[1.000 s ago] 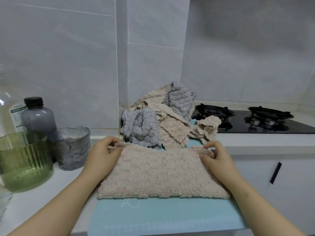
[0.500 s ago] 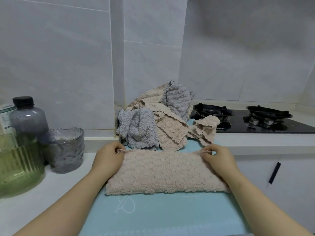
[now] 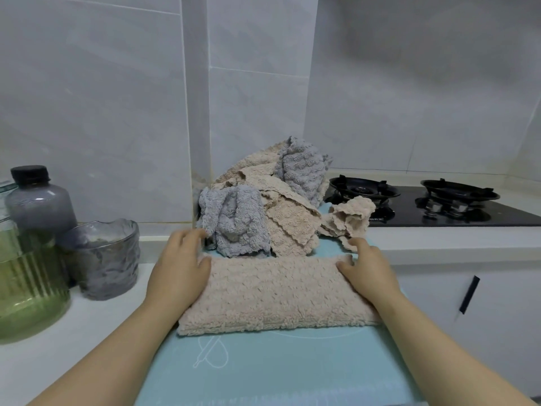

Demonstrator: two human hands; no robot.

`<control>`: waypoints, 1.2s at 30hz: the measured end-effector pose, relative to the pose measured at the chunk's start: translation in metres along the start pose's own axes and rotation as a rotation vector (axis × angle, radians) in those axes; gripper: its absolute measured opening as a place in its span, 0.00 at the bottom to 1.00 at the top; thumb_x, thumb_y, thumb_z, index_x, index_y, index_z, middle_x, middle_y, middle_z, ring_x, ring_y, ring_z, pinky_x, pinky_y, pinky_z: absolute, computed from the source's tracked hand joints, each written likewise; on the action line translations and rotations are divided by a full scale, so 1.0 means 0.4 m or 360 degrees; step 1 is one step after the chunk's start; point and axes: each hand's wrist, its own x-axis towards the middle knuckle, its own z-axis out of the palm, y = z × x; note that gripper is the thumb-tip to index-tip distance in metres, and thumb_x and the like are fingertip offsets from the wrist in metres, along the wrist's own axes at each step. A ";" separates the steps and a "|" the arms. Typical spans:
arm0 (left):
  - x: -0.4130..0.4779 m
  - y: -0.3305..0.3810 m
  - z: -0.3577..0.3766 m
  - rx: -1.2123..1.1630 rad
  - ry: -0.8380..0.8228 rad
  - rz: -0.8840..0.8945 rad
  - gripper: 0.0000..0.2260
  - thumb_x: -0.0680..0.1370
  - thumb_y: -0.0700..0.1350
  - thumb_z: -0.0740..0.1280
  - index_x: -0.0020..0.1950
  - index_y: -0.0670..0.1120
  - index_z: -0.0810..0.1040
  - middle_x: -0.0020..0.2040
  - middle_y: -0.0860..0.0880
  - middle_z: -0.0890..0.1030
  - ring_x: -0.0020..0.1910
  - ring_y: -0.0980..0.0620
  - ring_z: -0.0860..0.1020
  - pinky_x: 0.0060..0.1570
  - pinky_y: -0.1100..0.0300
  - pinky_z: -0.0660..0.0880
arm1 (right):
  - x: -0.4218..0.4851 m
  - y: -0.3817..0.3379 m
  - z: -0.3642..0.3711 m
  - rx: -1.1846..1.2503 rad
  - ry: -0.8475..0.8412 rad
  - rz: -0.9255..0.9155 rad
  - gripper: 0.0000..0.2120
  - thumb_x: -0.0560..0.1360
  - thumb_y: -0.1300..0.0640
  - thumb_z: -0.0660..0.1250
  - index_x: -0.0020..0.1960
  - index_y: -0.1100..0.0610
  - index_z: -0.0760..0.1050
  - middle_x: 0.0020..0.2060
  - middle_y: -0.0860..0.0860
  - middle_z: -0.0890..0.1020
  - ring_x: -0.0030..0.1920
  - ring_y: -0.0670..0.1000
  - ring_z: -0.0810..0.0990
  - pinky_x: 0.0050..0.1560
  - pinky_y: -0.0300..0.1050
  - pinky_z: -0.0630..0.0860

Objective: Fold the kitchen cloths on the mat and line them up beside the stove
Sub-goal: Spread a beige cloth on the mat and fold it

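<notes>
A beige fluffy cloth (image 3: 275,294), folded once into a long strip, lies flat across the light blue mat (image 3: 278,370). My left hand (image 3: 178,268) rests on its left end with fingers relaxed and spread. At the cloth's right end my right hand (image 3: 366,268) lies flat, fingers straight. Behind the strip stands a heap of unfolded grey and beige cloths (image 3: 263,206), and a small crumpled beige cloth (image 3: 348,218) lies at the heap's right. The black gas stove (image 3: 439,206) is at the right rear.
On the white counter at left stand a grey glass cup (image 3: 102,259), a green ribbed glass container (image 3: 26,291) and a dark-capped grey bottle (image 3: 38,200). A tiled wall corner rises behind the heap. A white cabinet with a black handle (image 3: 468,294) sits below the stove.
Both hands have let go of the cloth's far corners and now lie flat on its two ends. The cloth stays folded on the mat.
</notes>
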 end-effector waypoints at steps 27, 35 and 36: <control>-0.073 0.028 -0.034 -0.1225 -0.0396 -0.0234 0.09 0.73 0.53 0.65 0.52 0.61 0.74 0.51 0.53 0.80 0.51 0.52 0.78 0.46 0.66 0.70 | -0.085 -0.183 -0.177 0.0947 -0.0386 0.0133 0.18 0.73 0.63 0.66 0.61 0.57 0.69 0.36 0.54 0.73 0.25 0.48 0.64 0.25 0.38 0.60; -0.051 0.020 -0.045 -0.1494 -0.0391 -0.0563 0.23 0.80 0.53 0.56 0.74 0.57 0.55 0.54 0.43 0.80 0.51 0.45 0.80 0.60 0.50 0.71 | -0.156 -0.398 -0.077 0.0838 -0.0757 -0.0367 0.19 0.74 0.59 0.67 0.63 0.53 0.66 0.45 0.52 0.74 0.32 0.46 0.72 0.27 0.35 0.68; -0.050 0.020 -0.049 -0.1524 -0.0402 -0.0561 0.24 0.79 0.55 0.57 0.74 0.58 0.55 0.58 0.41 0.79 0.55 0.44 0.79 0.62 0.49 0.70 | -0.166 -0.408 -0.059 0.0829 -0.0851 -0.0374 0.19 0.75 0.56 0.67 0.64 0.53 0.66 0.47 0.52 0.76 0.33 0.46 0.73 0.30 0.35 0.71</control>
